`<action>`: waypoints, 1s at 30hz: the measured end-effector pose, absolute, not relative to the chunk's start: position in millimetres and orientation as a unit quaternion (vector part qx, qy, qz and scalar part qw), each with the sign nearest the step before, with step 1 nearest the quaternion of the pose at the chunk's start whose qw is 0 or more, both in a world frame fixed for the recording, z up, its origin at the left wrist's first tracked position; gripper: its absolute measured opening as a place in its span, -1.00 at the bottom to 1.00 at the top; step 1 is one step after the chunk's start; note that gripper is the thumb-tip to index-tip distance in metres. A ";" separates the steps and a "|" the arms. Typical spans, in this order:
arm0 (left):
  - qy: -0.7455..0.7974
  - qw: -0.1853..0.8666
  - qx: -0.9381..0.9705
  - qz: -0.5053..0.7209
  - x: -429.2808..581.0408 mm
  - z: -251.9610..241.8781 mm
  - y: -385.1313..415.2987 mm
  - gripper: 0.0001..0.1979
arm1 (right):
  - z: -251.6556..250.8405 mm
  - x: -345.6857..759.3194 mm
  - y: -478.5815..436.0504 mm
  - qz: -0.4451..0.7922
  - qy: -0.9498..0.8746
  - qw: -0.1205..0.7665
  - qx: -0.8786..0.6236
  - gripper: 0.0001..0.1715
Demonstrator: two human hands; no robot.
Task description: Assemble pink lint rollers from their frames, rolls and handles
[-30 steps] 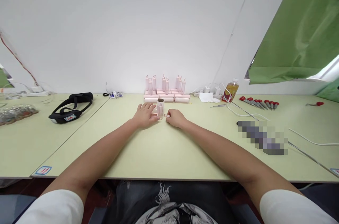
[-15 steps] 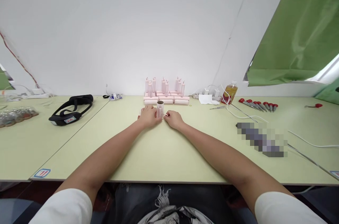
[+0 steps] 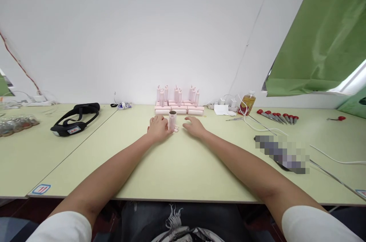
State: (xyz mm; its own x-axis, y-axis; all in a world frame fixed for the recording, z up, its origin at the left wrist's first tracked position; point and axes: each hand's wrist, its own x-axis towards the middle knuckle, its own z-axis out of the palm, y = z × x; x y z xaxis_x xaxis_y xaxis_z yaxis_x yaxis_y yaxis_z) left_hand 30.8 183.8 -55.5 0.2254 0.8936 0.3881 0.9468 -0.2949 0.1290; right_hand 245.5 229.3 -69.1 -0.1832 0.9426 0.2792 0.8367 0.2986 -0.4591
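Note:
An open-topped pink tube (image 3: 172,118) stands upright on the table in front of me, its dark inside showing at the top. My left hand (image 3: 159,127) is closed at its left side, with the thumb low against it. Part of a pinkish thing shows under those fingers, mostly hidden. At the foot of the tube, on its right, lies a small pale pink loop (image 3: 176,128). My right hand (image 3: 194,126) rests just right of the loop, apart from it, fingers loosely spread with nothing in them.
Pink cylinders (image 3: 195,112) lie stacked by the wall, with several upright ones (image 3: 179,98) on top. To the right are a drink bottle (image 3: 247,102), white cables, red-handled tools (image 3: 276,115) and a blurred-out object (image 3: 281,154). A black head strap (image 3: 76,120) lies left.
My right hand has drawn away to the right from the tube's base and opened, leaving the small loop in view. My left hand stays at the tube.

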 end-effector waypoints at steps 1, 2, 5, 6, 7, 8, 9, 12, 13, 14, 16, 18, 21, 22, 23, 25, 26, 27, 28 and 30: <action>-0.593 0.068 -0.777 -0.202 27.1 -56.0 182.1 -0.66 | -65.1 252.4 236.7 0.088 -0.752 0.262 -0.599 -0.47; -0.596 0.069 -0.773 -0.205 22.8 -56.6 180.6 -0.64 | -60.4 258.9 245.3 0.074 -0.741 0.261 -0.614 -0.42; -0.601 0.069 -0.768 -0.212 9.1 -58.9 177.0 -0.53 | -43.7 273.9 275.5 0.048 -0.725 0.250 -0.640 -0.30; -0.599 0.069 -0.769 -0.213 5.3 -59.7 176.2 -0.51 | -38.5 277.1 285.8 0.045 -0.725 0.243 -0.643 -0.28; -0.594 0.069 -0.771 -0.217 2.4 -60.4 175.6 -0.50 | -33.9 279.2 295.5 0.045 -0.726 0.236 -0.645 -0.27; -0.588 0.071 -0.774 -0.223 0.3 -61.1 175.2 -0.51 | -30.3 280.5 304.3 0.049 -0.725 0.229 -0.648 -0.26; -0.582 0.074 -0.776 -0.232 -1.0 -61.6 175.1 -0.52 | -27.7 281.1 311.8 0.057 -0.723 0.223 -0.652 -0.26; -0.565 0.091 -0.774 -0.270 -2.1 -61.4 174.6 -0.58 | -26.1 281.3 323.7 0.081 -0.713 0.220 -0.661 -0.33; -0.559 0.098 -0.773 -0.283 -2.1 -60.4 173.8 -0.60 | -27.2 281.8 323.5 0.087 -0.711 0.228 -0.660 -0.37; -0.551 0.104 -0.773 -0.295 -2.1 -58.9 172.4 -0.62 | -28.9 282.9 321.1 0.093 -0.709 0.241 -0.656 -0.41; -0.536 0.109 -0.773 -0.321 -1.3 -53.9 167.2 -0.66 | -33.6 286.8 309.8 0.108 -0.704 0.278 -0.644 -0.51; -0.522 0.095 -0.772 -0.350 3.0 -47.1 159.1 -0.70 | -39.2 291.7 291.0 0.130 -0.693 0.327 -0.629 -0.59; -0.500 0.014 -0.779 -0.379 22.0 -38.0 144.0 -0.70 | -48.1 294.9 253.8 0.187 -0.658 0.408 -0.604 -0.60; -0.496 -0.028 -0.781 -0.379 32.2 -36.5 139.2 -0.68 | -50.8 294.0 240.5 0.214 -0.643 0.432 -0.595 -0.59; -0.498 -0.074 -0.779 -0.374 43.9 -36.1 134.8 -0.65 | -53.1 292.1 227.5 0.244 -0.628 0.452 -0.585 -0.58; -0.509 -0.160 -0.768 -0.354 69.6 -38.9 129.0 -0.51 | -56.5 286.9 203.6 0.304 -0.603 0.484 -0.557 -0.56; -0.505 -0.191 -0.768 -0.344 82.3 -41.7 128.1 -0.40 | -57.3 284.5 193.6 0.331 -0.592 0.497 -0.541 -0.55; -0.491 -0.210 -0.775 -0.339 94.2 -45.1 128.7 -0.30 | -57.5 282.7 185.4 0.355 -0.581 0.510 -0.526 -0.55; -0.473 -0.230 -0.779 -0.343 104.9 -48.6 131.0 -0.23 | -57.2 281.8 179.2 0.375 -0.569 0.523 -0.512 -0.56; -0.466 -0.268 -0.760 -0.366 122.5 -54.5 139.7 -0.16 | -55.1 283.4 173.0 0.406 -0.541 0.548 -0.493 -0.57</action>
State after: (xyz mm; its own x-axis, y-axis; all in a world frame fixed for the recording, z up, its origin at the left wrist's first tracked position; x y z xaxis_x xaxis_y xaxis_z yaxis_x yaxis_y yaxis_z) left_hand 122.5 139.7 -54.5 0.2982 0.9042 0.3058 0.5120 -0.4219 0.7482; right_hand 283.4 173.0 -55.1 0.0859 0.9774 0.1930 0.0884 0.1854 -0.9787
